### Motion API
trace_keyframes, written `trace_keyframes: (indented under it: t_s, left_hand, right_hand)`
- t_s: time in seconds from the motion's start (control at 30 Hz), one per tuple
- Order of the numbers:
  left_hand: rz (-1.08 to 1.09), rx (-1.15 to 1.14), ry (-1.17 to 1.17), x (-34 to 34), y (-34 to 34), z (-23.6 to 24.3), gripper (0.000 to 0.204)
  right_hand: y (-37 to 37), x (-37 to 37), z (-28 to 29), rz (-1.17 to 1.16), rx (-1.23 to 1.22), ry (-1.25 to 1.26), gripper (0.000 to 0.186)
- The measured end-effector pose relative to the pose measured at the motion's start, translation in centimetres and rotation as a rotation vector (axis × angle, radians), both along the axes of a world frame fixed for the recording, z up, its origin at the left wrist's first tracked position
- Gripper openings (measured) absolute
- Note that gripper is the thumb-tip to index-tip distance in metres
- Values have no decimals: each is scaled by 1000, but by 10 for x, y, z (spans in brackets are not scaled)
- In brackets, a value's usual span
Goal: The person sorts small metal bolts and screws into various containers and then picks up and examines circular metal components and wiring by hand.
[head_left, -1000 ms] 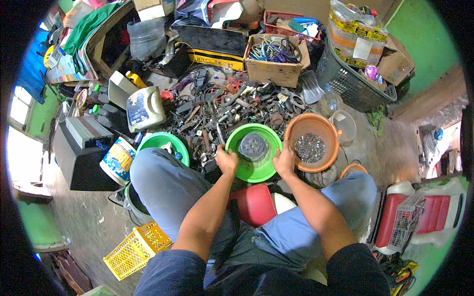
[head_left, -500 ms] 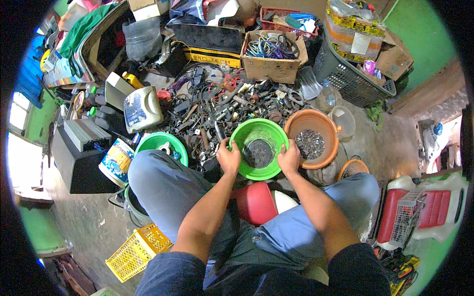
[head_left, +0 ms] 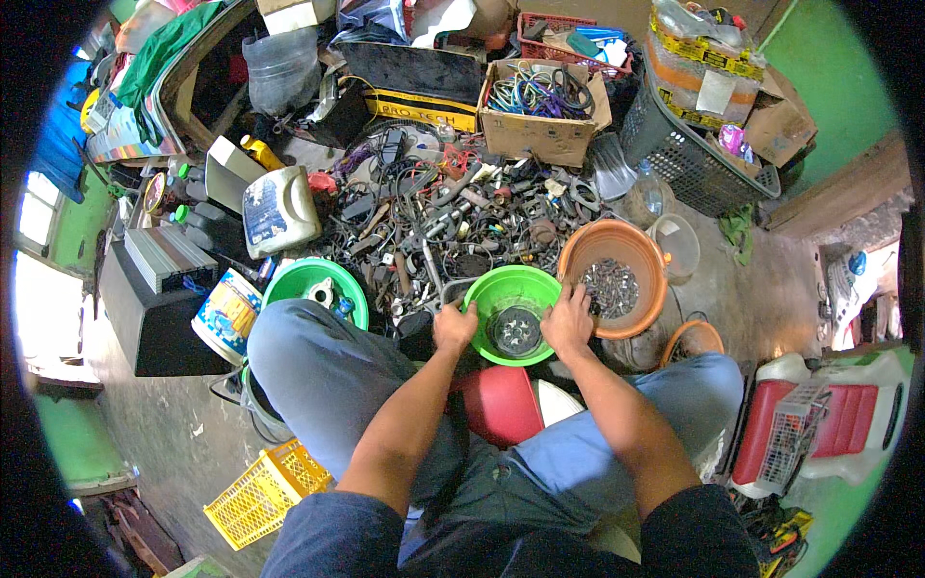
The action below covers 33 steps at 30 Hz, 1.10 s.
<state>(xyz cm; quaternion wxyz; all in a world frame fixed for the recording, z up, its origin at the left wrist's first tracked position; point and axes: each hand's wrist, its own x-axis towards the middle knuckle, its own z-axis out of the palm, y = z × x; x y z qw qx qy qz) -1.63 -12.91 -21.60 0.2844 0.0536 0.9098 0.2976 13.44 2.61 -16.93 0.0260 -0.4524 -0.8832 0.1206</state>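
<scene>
A green plastic basin (head_left: 509,288) is between my hands, just beyond my lap. My left hand (head_left: 454,326) grips its left rim, thumb on top and fingers curled. My right hand (head_left: 568,323) is on the right rim, with its fingers bent over the edge beside the orange bucket (head_left: 651,291). On the basin's bottom is a dark round area with several small pale bits on it. Many small metal pieces (head_left: 611,287) lie in the orange bucket. Behind the basin spreads a heap of mixed scrap parts (head_left: 424,207).
A second green basin (head_left: 277,281) with metal parts stands at left, near a patterned white bucket (head_left: 229,316). A red rounded object (head_left: 499,405) lies between my legs. Farther back are a cardboard box of cables (head_left: 540,138) and a grey basket (head_left: 689,154). A yellow crate (head_left: 255,496) is at lower left.
The green basin and both hands have come lower, toward my lap. Pale bits now show on its bottom. My right hand's fingers reach farther forward along the rim.
</scene>
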Motion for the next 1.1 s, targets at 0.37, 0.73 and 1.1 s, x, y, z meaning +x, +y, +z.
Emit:
trace_keyframes:
  t_s: [0.37,0.73,1.1]
  left_hand:
    - [130,218,319,-22,14,-9,33]
    - [100,93,299,-57,34,-33,40]
    - [164,-63,-54,-82,58,-38,59]
  right_hand:
    - [9,-34,-25,196,-8,168,42]
    - [22,-112,-60,319,-244,388,33]
    - [12,-156,-80,252,-302,178,46]
